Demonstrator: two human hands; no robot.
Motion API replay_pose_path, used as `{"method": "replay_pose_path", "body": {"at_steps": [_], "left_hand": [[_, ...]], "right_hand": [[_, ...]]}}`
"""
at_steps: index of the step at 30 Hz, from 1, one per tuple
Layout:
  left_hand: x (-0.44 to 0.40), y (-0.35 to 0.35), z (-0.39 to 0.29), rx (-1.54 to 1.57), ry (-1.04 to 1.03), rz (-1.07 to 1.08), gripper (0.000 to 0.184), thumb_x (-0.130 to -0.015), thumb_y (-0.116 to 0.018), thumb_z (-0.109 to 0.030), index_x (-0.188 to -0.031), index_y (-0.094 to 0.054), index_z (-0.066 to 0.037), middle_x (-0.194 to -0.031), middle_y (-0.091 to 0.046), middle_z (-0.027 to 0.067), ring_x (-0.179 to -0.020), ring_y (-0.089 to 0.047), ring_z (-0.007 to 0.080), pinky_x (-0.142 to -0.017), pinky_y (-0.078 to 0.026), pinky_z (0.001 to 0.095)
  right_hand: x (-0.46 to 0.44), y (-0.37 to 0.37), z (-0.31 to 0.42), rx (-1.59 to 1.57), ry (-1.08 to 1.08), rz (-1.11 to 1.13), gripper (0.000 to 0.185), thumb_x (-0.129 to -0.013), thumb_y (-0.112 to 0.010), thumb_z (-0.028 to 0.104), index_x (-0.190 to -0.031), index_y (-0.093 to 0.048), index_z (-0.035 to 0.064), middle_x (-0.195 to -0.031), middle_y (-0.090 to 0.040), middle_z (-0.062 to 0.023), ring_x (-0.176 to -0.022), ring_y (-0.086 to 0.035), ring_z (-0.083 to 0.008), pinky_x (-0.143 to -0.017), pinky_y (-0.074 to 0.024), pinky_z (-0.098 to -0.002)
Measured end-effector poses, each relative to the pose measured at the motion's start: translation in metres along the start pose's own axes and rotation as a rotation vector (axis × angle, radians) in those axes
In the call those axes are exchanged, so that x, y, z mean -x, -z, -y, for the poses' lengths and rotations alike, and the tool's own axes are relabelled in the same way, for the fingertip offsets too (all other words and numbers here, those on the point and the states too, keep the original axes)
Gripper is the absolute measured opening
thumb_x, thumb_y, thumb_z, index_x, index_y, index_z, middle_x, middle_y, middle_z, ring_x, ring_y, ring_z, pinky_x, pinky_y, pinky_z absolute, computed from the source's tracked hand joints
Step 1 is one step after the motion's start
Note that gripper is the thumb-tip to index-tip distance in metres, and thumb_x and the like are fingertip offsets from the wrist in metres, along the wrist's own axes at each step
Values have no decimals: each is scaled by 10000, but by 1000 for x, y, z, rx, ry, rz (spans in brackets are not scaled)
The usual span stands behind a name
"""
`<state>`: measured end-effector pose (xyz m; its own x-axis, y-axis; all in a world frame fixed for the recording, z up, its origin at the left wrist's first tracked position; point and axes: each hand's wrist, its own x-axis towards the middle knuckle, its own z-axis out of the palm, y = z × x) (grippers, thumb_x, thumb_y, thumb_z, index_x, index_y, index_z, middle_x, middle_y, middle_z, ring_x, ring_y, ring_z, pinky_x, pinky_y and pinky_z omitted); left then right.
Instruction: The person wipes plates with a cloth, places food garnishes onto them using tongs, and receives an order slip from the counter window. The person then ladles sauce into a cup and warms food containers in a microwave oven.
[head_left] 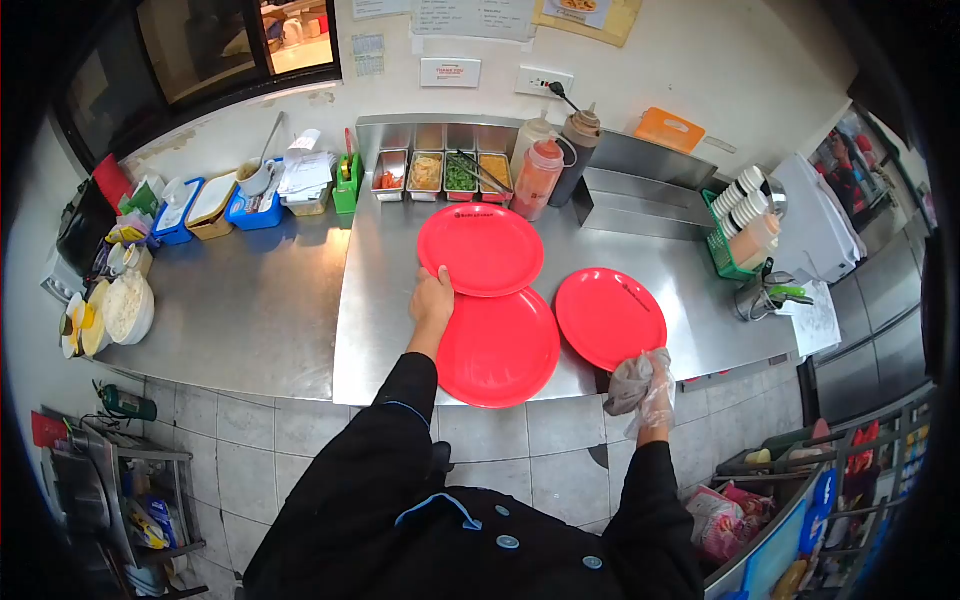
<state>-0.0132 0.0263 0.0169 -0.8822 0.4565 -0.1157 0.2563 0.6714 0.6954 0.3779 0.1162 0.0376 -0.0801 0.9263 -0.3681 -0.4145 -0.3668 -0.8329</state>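
Observation:
Three red oval plates are in front of me. My left hand (pixel 432 305) grips the near-left rim of the upper plate (pixel 480 250), whose lower edge overlaps a second plate (pixel 498 350). That second plate reaches the front edge of the steel counter. To the right is a third plate (pixel 611 318), with dark lettering near its rim. My right hand (pixel 656 392), in a clear plastic glove, is closed on a crumpled grey cloth (pixel 627 386) at this plate's near edge. Whether the cloth presses on the plate cannot be made out.
Steel pans of chopped toppings (pixel 460 174), with tongs across them, stand at the back beside sauce bottles (pixel 538 178). On the right are a green basket of cups (pixel 730 245) and a utensil holder (pixel 755 298). A white bowl (pixel 128 308) sits far left.

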Motion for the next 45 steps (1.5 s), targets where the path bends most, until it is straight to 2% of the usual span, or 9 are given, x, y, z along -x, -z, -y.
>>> {"method": "replay_pose_path", "body": {"at_steps": [9, 18, 21, 30, 37, 39, 42, 43, 45], "left_hand": [[-10, 9, 52, 87, -69, -171, 406, -912, -407, -381, -979, -469, 14, -811, -612, 285, -791, -601, 435, -715, -462, 504], [-56, 73, 122, 151, -174, -199, 352, -914, -456, -355, -938, -473, -4, -770, -612, 246, -756, -594, 422, -686, -440, 489], [-58, 75, 121, 151, -153, -191, 357, -914, -452, -359, -935, -491, -5, -781, -617, 241, -783, -597, 412, -713, -440, 478], [-63, 71, 121, 192, -99, -187, 382, -908, -449, -384, -957, -509, -10, -819, -635, 219, -820, -602, 403, -738, -449, 460], [-47, 77, 123, -209, -289, -436, 502, -890, -478, -462, -1076, -502, 4, -940, -617, 202, -888, -592, 356, -739, -459, 447], [19, 125, 86, 144, -416, -217, 435, -887, -540, -370, -1098, -505, 9, -985, -596, 168, -899, -593, 310, -714, -475, 401], [126, 112, 107, 826, -393, 1178, 284, -854, -598, -232, -1060, -546, -43, -894, -624, 55, -695, -603, 149, -621, -508, 285], [162, 118, 81, 261, -109, 1438, 262, -842, -609, -221, -1047, -575, -62, -869, -622, 54, -683, -600, 133, -567, -509, 276], [201, 12, 181, 159, -249, 1592, 220, -848, -598, -228, -1003, -616, -72, -840, -610, 32, -642, -580, 107, -523, -491, 265]], "right_hand": [[-39, -58, -37, 91, -183, 162, 250, -800, -623, 216, -969, -614, 32, -911, -609, -64, -829, -604, -179, -750, -497, -296], [-111, -72, -64, 848, 334, 506, 361, -784, -650, 196, -1052, -605, -41, -967, -616, -80, -889, -584, -158, -840, -442, -292], [-130, -87, -64, 417, 317, 286, 481, -798, -570, 20, -1252, -421, -38, -1026, -595, -113, -854, -615, -180, -785, -482, -292], [-8, -127, -56, 1734, 592, 601, 538, -663, -691, 41, -1167, -548, 162, -1266, -483, -199, -1255, -341, -412, -1036, -339, -371], [-35, -95, -66, 1281, 630, 662, 531, -652, -594, -45, -1166, -550, 81, -1217, -518, -206, -1151, -473, -356, -986, -365, -376], [0, -94, -48, 1103, 840, 388, 489, -682, -582, 0, -1168, -541, 32, -1140, -568, -190, -1036, -537, -341, -941, -394, -363], [9, -60, -40, 1077, 883, 104, 461, -722, -573, 20, -1180, -525, 32, -1115, -557, -223, -1053, -510, -374, -937, -387, -415], [7, -45, -40, 1263, 836, 59, 463, -725, -576, 32, -1184, -520, 25, -1132, -548, -221, -1068, -504, -371, -942, -381, -419], [3, -35, -48, 1449, 803, 23, 465, -728, -578, 45, -1188, -516, 17, -1149, -539, -220, -1083, -497, -368, -947, -375, -423]]}}
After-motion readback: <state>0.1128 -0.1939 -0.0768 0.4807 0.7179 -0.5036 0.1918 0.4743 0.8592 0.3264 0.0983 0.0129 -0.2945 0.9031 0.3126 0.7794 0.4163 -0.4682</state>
